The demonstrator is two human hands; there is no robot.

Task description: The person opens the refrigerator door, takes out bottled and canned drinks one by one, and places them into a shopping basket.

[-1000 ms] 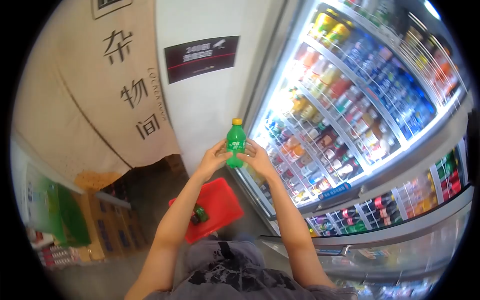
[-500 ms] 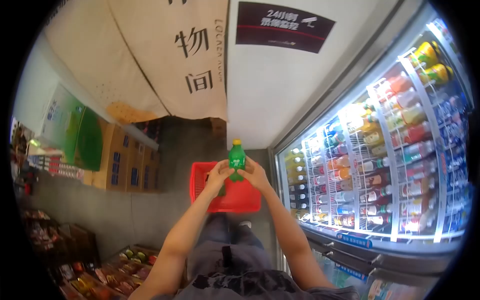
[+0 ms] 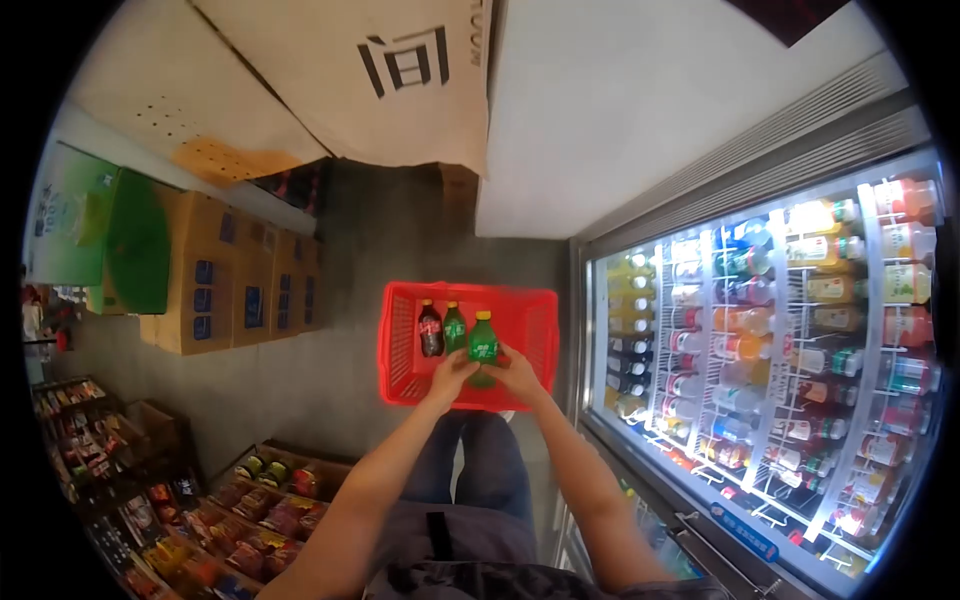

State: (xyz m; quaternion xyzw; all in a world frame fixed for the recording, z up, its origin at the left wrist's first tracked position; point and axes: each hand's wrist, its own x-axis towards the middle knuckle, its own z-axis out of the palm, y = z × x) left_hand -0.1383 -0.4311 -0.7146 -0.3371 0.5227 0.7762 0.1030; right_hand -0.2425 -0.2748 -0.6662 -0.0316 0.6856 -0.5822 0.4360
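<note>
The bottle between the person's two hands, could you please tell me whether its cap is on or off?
On: a yellow cap covers the top of the held green bottle.

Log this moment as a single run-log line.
left hand: on green bottle | right hand: on same bottle | bottle: yellow cap up, above red basket | in basket: dark bottle, another green bottle
</note>
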